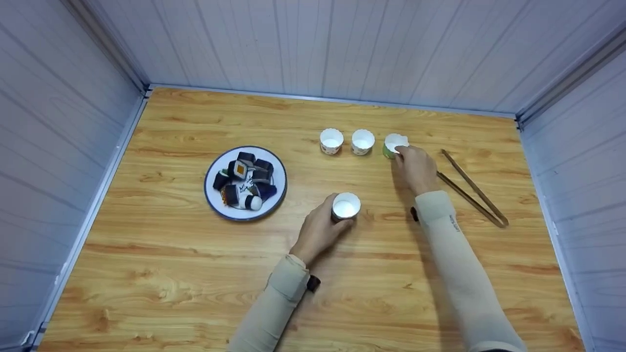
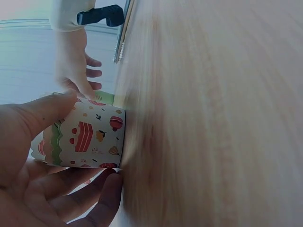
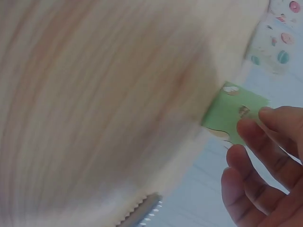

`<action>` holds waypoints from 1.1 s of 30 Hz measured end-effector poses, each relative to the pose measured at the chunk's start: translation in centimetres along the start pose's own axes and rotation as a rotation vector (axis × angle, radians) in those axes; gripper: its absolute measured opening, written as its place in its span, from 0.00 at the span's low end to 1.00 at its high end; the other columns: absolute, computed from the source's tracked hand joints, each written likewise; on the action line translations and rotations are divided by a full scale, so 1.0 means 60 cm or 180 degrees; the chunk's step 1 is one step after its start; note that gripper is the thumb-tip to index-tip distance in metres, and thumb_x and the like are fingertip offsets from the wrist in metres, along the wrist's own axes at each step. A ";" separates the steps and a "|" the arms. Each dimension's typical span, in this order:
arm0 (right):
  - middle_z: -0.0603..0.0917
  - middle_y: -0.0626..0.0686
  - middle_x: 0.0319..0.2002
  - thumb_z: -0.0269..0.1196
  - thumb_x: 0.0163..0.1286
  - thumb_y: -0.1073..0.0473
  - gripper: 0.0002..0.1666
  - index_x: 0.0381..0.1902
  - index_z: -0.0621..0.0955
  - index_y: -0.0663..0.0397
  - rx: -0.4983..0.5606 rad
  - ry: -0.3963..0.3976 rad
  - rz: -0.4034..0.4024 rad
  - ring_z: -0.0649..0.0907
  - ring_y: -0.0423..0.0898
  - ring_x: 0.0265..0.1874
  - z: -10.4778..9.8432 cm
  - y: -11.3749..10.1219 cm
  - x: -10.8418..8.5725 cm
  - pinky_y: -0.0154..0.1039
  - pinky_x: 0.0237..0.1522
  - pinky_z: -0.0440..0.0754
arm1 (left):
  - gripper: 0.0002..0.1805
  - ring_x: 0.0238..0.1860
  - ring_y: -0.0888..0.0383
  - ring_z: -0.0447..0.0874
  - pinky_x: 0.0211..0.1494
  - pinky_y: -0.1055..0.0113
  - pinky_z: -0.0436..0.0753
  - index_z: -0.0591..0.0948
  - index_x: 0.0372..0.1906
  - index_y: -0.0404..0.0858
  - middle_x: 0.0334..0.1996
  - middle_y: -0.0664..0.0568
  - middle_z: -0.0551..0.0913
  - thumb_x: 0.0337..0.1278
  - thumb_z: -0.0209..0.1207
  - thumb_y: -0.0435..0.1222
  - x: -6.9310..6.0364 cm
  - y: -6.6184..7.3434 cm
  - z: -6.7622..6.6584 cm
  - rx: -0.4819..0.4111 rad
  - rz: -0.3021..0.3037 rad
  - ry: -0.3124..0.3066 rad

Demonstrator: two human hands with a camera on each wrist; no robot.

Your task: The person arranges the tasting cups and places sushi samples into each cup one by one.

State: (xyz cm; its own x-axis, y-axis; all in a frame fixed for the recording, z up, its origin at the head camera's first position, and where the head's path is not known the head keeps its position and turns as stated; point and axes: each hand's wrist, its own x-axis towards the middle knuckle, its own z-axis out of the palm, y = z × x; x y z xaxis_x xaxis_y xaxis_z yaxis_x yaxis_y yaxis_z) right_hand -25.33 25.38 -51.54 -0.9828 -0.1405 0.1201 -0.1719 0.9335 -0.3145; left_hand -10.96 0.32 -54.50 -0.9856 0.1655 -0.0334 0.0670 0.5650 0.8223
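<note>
My left hand (image 1: 320, 227) grips a stack of nested paper baking cups (image 1: 346, 206) near the middle of the wooden table. In the left wrist view the outer cup (image 2: 97, 137) is white with a printed cake pattern, and scalloped rims of other cups show at its mouth. Farther back on the right, my right hand (image 1: 418, 168) pinches the rim of a green paper cup (image 1: 389, 150) between thumb and finger. This cup (image 3: 232, 111) stands on the table. To its left are two white patterned paper cups, a nearer one (image 1: 362, 142) and a farther one (image 1: 331, 141).
On the left sits a blue-rimmed white plate (image 1: 222, 210) with several sushi pieces (image 1: 237, 169). Bronze-coloured tongs (image 1: 481, 195) lie spread beside my right forearm. Pale panels (image 1: 313, 49) wall in the table at the back and both sides.
</note>
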 end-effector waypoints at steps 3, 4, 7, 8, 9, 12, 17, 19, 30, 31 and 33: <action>0.87 0.61 0.42 0.63 0.73 0.60 0.12 0.49 0.87 0.58 0.0029 0.0298 -0.0203 0.85 0.59 0.36 -0.013 -0.017 -0.026 0.57 0.33 0.84 | 0.36 0.63 0.53 0.76 0.63 0.54 0.75 0.71 0.69 0.44 0.62 0.50 0.79 0.56 0.72 0.44 0.000 0.000 -0.001 0.0012 -0.0007 -0.0007; 0.87 0.60 0.39 0.64 0.72 0.60 0.11 0.47 0.87 0.58 0.0031 0.0406 -0.0302 0.85 0.58 0.33 -0.018 -0.025 -0.038 0.55 0.30 0.84 | 0.36 0.62 0.53 0.76 0.63 0.54 0.75 0.71 0.69 0.44 0.61 0.51 0.79 0.56 0.72 0.44 0.000 -0.001 0.000 0.0012 -0.0004 -0.0004; 0.87 0.57 0.32 0.66 0.70 0.60 0.08 0.42 0.88 0.58 0.0026 0.0675 -0.0665 0.84 0.54 0.26 -0.034 -0.053 -0.076 0.49 0.24 0.82 | 0.36 0.62 0.53 0.76 0.63 0.54 0.76 0.71 0.68 0.45 0.61 0.51 0.79 0.56 0.72 0.44 0.001 0.000 -0.002 0.0008 -0.0001 0.0016; 0.86 0.56 0.31 0.67 0.69 0.60 0.07 0.41 0.88 0.58 0.0017 0.0718 -0.0776 0.83 0.52 0.24 -0.038 -0.064 -0.090 0.47 0.23 0.81 | 0.36 0.62 0.53 0.76 0.63 0.54 0.76 0.71 0.68 0.45 0.61 0.51 0.79 0.56 0.72 0.44 0.001 -0.001 -0.002 0.0007 0.0002 0.0023; 0.86 0.55 0.29 0.67 0.69 0.60 0.07 0.40 0.88 0.58 0.0019 0.0749 -0.0886 0.82 0.51 0.23 -0.041 -0.073 -0.104 0.45 0.22 0.80 | 0.36 0.62 0.53 0.76 0.63 0.54 0.76 0.71 0.68 0.45 0.61 0.51 0.79 0.56 0.72 0.44 0.001 -0.001 -0.002 0.0003 0.0009 0.0030; 0.84 0.53 0.26 0.68 0.68 0.61 0.06 0.37 0.88 0.58 0.0040 0.0761 -0.1181 0.80 0.48 0.20 -0.046 -0.098 -0.146 0.41 0.21 0.79 | 0.36 0.63 0.53 0.76 0.64 0.54 0.75 0.71 0.69 0.45 0.62 0.51 0.79 0.56 0.72 0.43 0.001 -0.002 -0.002 0.0003 0.0016 0.0039; 0.82 0.50 0.25 0.71 0.63 0.63 0.06 0.38 0.88 0.57 0.0201 0.0685 -0.1671 0.78 0.45 0.20 -0.036 -0.130 -0.197 0.39 0.20 0.77 | 0.34 0.62 0.54 0.77 0.63 0.54 0.76 0.72 0.67 0.45 0.60 0.51 0.80 0.56 0.72 0.44 0.001 -0.005 -0.003 0.0049 0.0064 0.0079; 0.83 0.50 0.27 0.72 0.62 0.63 0.08 0.40 0.88 0.56 0.0285 0.0592 -0.1831 0.78 0.45 0.21 -0.024 -0.140 -0.208 0.39 0.21 0.78 | 0.33 0.61 0.54 0.77 0.63 0.55 0.76 0.73 0.66 0.45 0.59 0.52 0.80 0.56 0.72 0.44 0.001 -0.006 -0.004 0.0040 0.0101 0.0105; 0.83 0.50 0.30 0.68 0.67 0.64 0.08 0.44 0.87 0.53 0.0314 0.0235 -0.1843 0.82 0.48 0.26 0.036 -0.154 -0.221 0.44 0.26 0.81 | 0.29 0.58 0.52 0.79 0.60 0.55 0.78 0.74 0.64 0.42 0.56 0.50 0.82 0.58 0.69 0.36 0.000 -0.005 0.000 0.0103 0.0237 0.0145; 0.83 0.50 0.30 0.67 0.68 0.64 0.07 0.43 0.86 0.53 0.0315 0.0232 -0.1830 0.81 0.48 0.26 0.037 -0.154 -0.221 0.44 0.26 0.81 | 0.29 0.58 0.52 0.79 0.60 0.55 0.78 0.74 0.64 0.42 0.56 0.49 0.82 0.58 0.69 0.36 0.000 -0.005 0.000 0.0105 0.0235 0.0146; 0.82 0.49 0.29 0.66 0.69 0.64 0.06 0.42 0.86 0.53 0.0312 0.0207 -0.1813 0.80 0.47 0.25 0.037 -0.155 -0.220 0.43 0.25 0.80 | 0.29 0.58 0.51 0.79 0.60 0.54 0.78 0.74 0.64 0.41 0.57 0.48 0.82 0.58 0.69 0.36 0.001 -0.005 0.000 0.0101 0.0224 0.0143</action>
State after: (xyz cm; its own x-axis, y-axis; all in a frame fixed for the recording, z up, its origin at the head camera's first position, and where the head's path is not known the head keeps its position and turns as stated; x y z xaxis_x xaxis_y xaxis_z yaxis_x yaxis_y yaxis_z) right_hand -10.89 17.83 -52.30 -0.7279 -0.5882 0.3525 -0.6808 0.6814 -0.2688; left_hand -11.03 0.17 -54.76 -0.9842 0.1697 0.0501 0.1407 0.5787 0.8033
